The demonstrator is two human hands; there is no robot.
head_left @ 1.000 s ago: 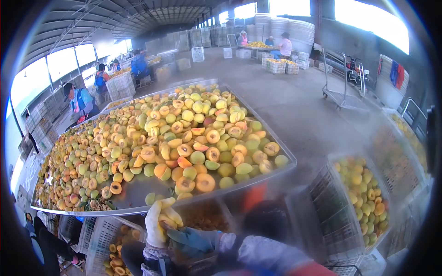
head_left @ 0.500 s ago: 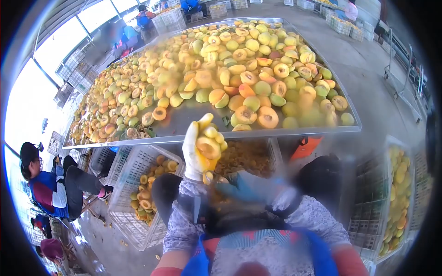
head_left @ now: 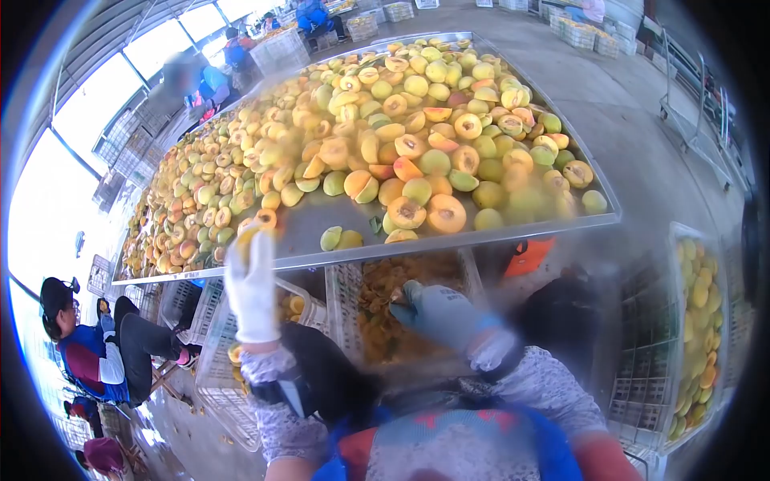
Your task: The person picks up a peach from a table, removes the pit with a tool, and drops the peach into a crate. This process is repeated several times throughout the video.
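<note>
My left hand (head_left: 253, 280), in a white glove with yellow-stained fingers, is raised at the near left edge of the metal tray table (head_left: 301, 220). Its fingers are stretched upward and blurred at the tips, close to a halved peach (head_left: 266, 218). Over a crate of brown scraps (head_left: 385, 317) is my right hand (head_left: 445, 314) in a blue-grey glove, fingers curled round something small and dark, mostly hidden. Two peach pieces (head_left: 341, 239) lie at the tray's near edge. Many more peaches, whole and halved (head_left: 409, 146), cover the tray.
A white crate (head_left: 220, 393) with peach halves stands left of my legs. Another crate of peaches (head_left: 698, 321) is at the right. An orange object (head_left: 529, 256) sits under the tray. A seated person (head_left: 92, 345) works at the left, and a metal trolley (head_left: 690, 120) stands far right.
My left hand has moved left and up, away from my right hand, and the peach half no longer shows in its palm. Two pieces now lie at the tray edge. The view has shifted slightly.
</note>
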